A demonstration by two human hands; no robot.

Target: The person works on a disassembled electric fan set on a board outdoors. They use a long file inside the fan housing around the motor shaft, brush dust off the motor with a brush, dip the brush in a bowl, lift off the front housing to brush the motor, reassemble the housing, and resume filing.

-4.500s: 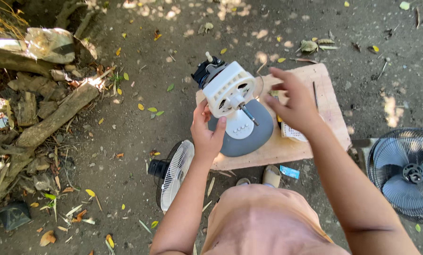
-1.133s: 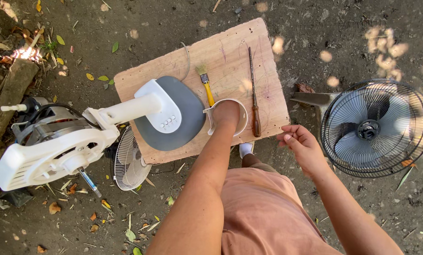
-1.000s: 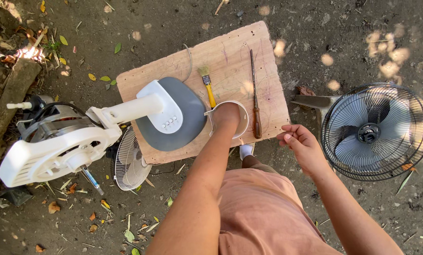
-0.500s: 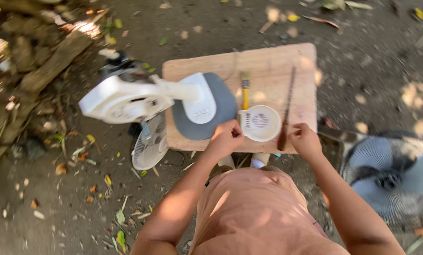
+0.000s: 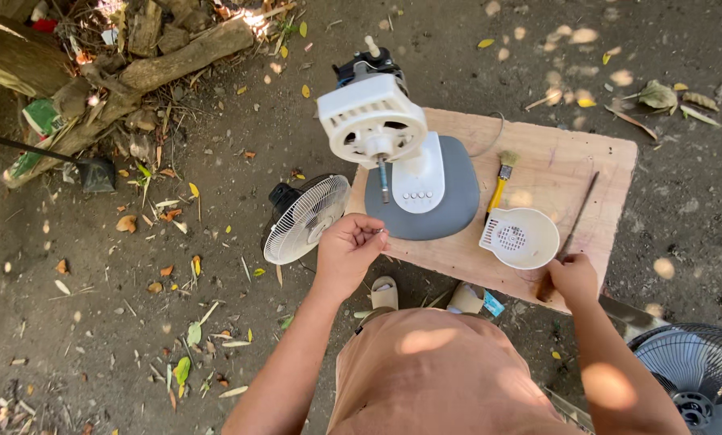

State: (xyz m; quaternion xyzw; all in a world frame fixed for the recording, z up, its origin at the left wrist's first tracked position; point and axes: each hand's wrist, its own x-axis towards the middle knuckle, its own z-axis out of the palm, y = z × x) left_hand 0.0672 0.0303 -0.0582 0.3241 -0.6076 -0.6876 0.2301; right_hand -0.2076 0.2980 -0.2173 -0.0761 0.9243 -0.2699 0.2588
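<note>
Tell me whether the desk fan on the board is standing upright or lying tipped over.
Upright. The fan stands on its grey base on the wooden board, its white motor housing raised on the neck, bare shaft pointing forward.

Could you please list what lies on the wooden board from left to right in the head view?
Fan base → yellow-handled brush → white round cover → long thin tool, its handle under the right hand.
</note>
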